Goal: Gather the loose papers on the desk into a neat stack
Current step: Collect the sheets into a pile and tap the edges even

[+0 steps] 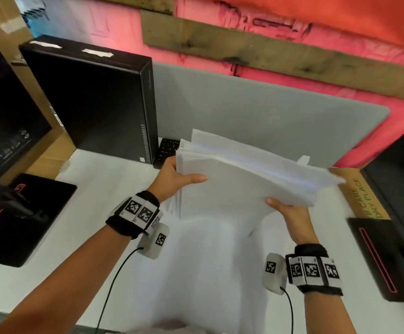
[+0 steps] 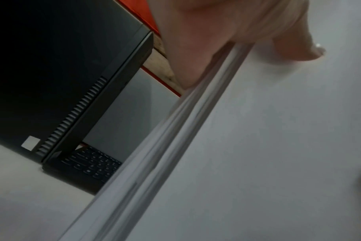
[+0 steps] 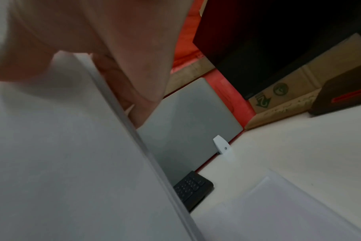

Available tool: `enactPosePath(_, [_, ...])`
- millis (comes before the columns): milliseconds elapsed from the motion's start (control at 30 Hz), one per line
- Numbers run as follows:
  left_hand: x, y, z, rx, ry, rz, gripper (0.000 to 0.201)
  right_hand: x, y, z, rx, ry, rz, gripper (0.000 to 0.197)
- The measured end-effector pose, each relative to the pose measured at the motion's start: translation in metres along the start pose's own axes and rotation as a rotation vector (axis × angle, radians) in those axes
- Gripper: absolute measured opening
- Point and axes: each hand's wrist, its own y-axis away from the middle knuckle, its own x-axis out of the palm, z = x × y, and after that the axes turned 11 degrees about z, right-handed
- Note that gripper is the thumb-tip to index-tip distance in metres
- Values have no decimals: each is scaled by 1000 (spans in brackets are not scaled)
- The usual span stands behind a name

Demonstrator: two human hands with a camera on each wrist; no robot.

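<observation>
A bundle of white papers (image 1: 244, 174) is held up above the white desk (image 1: 94, 213), tilted, with its far edges fanned unevenly. My left hand (image 1: 176, 179) grips its left edge, thumb lying across the top sheet. My right hand (image 1: 290, 213) grips the near right corner, thumb on top and fingers underneath. In the left wrist view the layered sheet edges (image 2: 165, 138) run diagonally below my thumb (image 2: 295, 48). The right wrist view has the bundle (image 3: 62, 154) filling the left side, and one more sheet (image 3: 278, 208) lies flat on the desk below.
A black computer tower (image 1: 94, 102) stands at the back left with a black keyboard (image 1: 167, 150) beside it. A grey divider panel (image 1: 256, 112) backs the desk. A black monitor base (image 1: 15, 220) sits left; a cardboard box (image 1: 362, 196) and black device (image 1: 389, 256) sit right.
</observation>
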Motion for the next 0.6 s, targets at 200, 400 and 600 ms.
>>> enactPosePath(200, [-3, -16, -7, 27, 58, -30, 53, 13, -21, 20, -59, -46, -13, 36])
enactPosePath(400, [5, -31, 26, -217, -53, -97, 49, 27, -31, -3, 117, 28, -90, 24])
enactPosePath(600, [9, -25, 40, -143, -65, -4, 37, 13, -10, -23, 231, 147, -201, 23])
